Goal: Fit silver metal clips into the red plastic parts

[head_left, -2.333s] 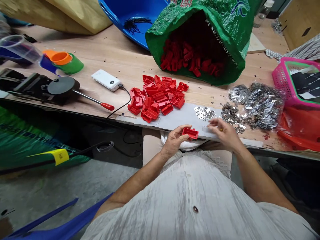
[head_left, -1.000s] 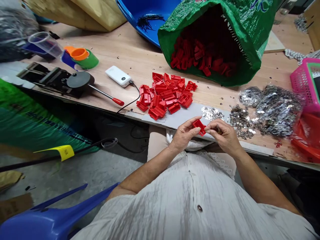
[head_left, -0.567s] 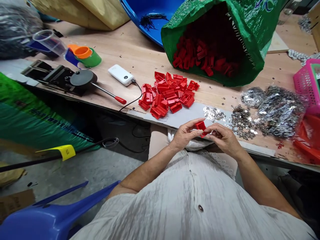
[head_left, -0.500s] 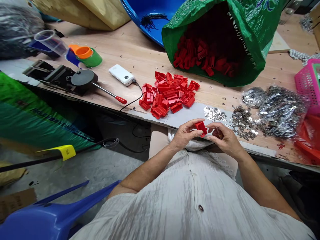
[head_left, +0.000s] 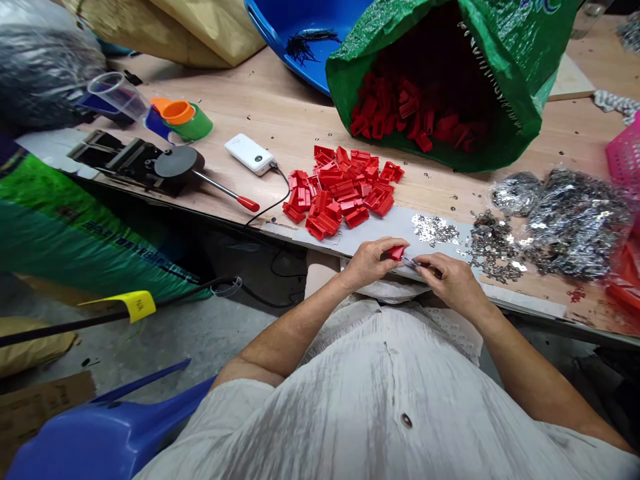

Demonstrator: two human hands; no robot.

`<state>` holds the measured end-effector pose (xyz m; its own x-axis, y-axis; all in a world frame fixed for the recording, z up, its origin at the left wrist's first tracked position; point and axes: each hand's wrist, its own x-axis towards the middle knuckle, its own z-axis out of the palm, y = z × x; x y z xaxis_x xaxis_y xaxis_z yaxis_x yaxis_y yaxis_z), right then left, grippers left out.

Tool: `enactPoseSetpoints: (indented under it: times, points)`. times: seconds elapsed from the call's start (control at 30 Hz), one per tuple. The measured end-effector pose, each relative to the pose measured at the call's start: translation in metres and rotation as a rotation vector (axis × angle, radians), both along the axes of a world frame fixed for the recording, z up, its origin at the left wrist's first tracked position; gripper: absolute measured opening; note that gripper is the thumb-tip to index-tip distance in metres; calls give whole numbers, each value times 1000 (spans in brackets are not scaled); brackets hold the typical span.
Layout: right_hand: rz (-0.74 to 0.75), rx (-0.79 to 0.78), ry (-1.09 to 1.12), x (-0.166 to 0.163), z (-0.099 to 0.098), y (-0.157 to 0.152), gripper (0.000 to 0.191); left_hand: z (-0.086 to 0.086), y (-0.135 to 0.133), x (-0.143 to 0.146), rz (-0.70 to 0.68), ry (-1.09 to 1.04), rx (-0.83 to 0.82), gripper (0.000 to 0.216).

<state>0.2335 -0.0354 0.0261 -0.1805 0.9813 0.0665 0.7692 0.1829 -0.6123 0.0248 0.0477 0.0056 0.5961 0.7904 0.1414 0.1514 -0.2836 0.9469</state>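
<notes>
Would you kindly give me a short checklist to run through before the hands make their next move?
1. Left hand gripping the red part: ok.
2. Right hand holding the slim tool: ok, pointed toward the red part.
3. Contact between tool and part: cannot tell, too small.
4. Loose red pieces close by: ok, piled beyond the left hand.
5. Silver pieces near the right hand: ok.
6. Cable kept off the table edge: not ok.

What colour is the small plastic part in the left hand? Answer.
The small plastic part is red; head view.
</notes>
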Motion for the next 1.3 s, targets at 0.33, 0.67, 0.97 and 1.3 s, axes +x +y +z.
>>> enactPoseSetpoints:
  times: [0.33, 0.67, 0.97, 1.3]
  points:
    - [59, 3, -10, -3, -6, 9, 23, 1, 7, 0, -43, 37, 24, 38]
    - [-55, 10, -226, -31, 2, 0, 23, -1, 3, 3, 17, 81, -12, 32]
    - [-60, 53, -94, -25, 2, -4, 22, 2, -7, 2, 76, 18, -63, 33]
    - [14, -137, 154, -25, 32, -23, 44, 31, -46, 5, 136, -640, -822, 35]
